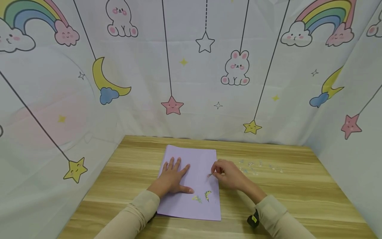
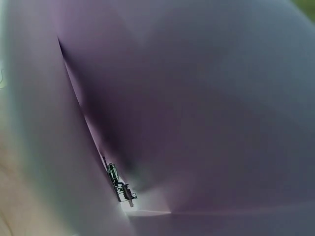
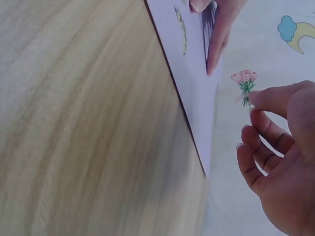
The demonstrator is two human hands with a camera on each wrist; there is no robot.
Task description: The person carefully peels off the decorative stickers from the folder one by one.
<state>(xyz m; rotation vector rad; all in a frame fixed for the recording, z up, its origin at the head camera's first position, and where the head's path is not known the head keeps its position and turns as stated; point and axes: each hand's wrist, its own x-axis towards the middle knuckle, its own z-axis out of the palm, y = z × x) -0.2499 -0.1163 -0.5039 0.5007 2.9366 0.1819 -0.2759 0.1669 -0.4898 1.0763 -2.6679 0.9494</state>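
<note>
My left hand lies spread on a pale purple sheet or booklet, fingers straight. Between thumb and index finger my right hand pinches a flower sticker, a small bunch of pink blooms with green stems. In the head view it is held at the sheet's right side; whether it touches the paper I cannot tell. Two flower stickers lie low on the sheet: a curved yellow-green sprig and a paler spray near the left thumb. Blurred purple surface fills most of the left wrist view.
Several small clear-looking sticker pieces are scattered on the wood-grain table, right of the sheet. A white cloth printed with stars, moons and rabbits stands behind the table and along both sides.
</note>
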